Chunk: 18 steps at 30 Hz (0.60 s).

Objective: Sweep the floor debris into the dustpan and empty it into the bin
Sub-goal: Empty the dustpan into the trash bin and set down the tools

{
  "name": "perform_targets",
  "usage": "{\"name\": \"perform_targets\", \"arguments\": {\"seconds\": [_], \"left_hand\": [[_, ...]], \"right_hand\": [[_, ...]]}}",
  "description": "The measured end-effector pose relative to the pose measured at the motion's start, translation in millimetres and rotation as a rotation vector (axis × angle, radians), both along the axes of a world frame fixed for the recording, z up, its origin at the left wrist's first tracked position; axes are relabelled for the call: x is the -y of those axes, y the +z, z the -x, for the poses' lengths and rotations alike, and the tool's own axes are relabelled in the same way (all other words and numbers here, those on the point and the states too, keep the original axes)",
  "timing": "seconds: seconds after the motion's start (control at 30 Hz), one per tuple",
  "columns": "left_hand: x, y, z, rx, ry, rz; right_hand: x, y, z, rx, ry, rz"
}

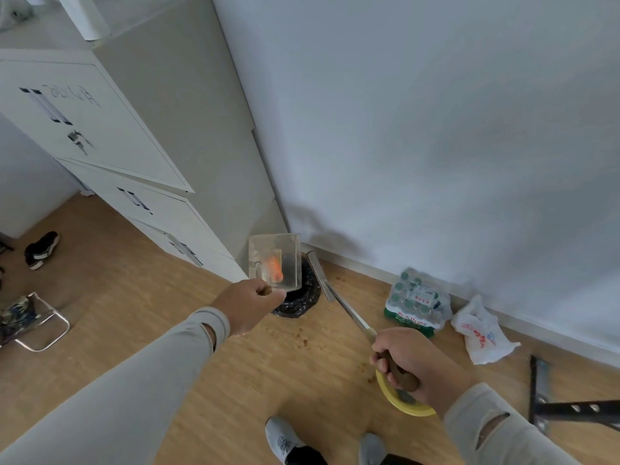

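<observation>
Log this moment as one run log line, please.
stage: emptying | left hand: holds dustpan above bin | right hand: holds broom | crumbs: still on floor

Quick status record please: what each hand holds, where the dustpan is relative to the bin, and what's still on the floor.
left hand: holds dustpan handle
dustpan: raised over bin, something orange inside
right hand: grips broom handle
broom: head beside bin, by wall
bin: black liner, next to cabinet
floor: small brown specks in front of bin
</observation>
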<state>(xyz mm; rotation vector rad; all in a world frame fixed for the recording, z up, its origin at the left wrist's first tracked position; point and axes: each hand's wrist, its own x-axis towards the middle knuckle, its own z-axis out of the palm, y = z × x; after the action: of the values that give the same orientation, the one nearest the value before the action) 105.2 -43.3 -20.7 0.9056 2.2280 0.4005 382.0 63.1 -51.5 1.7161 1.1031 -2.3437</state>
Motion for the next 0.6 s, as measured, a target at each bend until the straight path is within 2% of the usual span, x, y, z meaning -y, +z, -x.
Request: {"name": "perform_targets", "arguments": {"seconds": [0.1,0.43,0.6], "left_hand": [[-2,-8,-3,-0.109,-0.059,0.048],[-4,-29,-13,-0.104,-0.142,0.147],[-5,-32,-21,-0.163,-0.220,0.219]], "right_hand": [[1,0,1,-0.024,-0.009,0.009],[6,-1,7,-0.041,0.003,0.018],[11,-6,6,-0.016,-0.003,0.003]]}}
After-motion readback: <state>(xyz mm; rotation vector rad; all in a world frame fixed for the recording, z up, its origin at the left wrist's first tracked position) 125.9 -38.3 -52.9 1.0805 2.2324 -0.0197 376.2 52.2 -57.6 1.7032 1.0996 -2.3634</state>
